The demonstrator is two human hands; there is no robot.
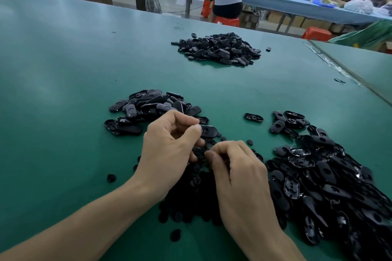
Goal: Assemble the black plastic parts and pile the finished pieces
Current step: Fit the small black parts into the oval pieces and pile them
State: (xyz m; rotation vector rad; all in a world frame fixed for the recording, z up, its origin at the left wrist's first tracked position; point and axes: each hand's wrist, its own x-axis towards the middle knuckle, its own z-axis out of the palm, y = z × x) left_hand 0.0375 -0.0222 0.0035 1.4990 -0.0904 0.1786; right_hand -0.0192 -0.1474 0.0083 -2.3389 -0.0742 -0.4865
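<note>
My left hand (pixel 169 146) pinches a black oval plastic shell (pixel 209 131) between thumb and fingers, just above the green table. My right hand (pixel 235 167) has its fingers curled down into a heap of small black round pieces (pixel 191 188); whether it holds one is hidden. A pile of oval shells (pixel 152 104) lies just beyond my left hand. A larger heap of oval frames and shells (pixel 326 176) spreads at the right. A far pile of black pieces (pixel 218 48) sits toward the back of the table.
The green table (pixel 63 70) stretches wide to the left. A taped seam (pixel 339 68) runs along its right side. A single shell (pixel 253 117) lies between the near piles. A person on an orange stool (pixel 227 20) sits at a blue bench behind.
</note>
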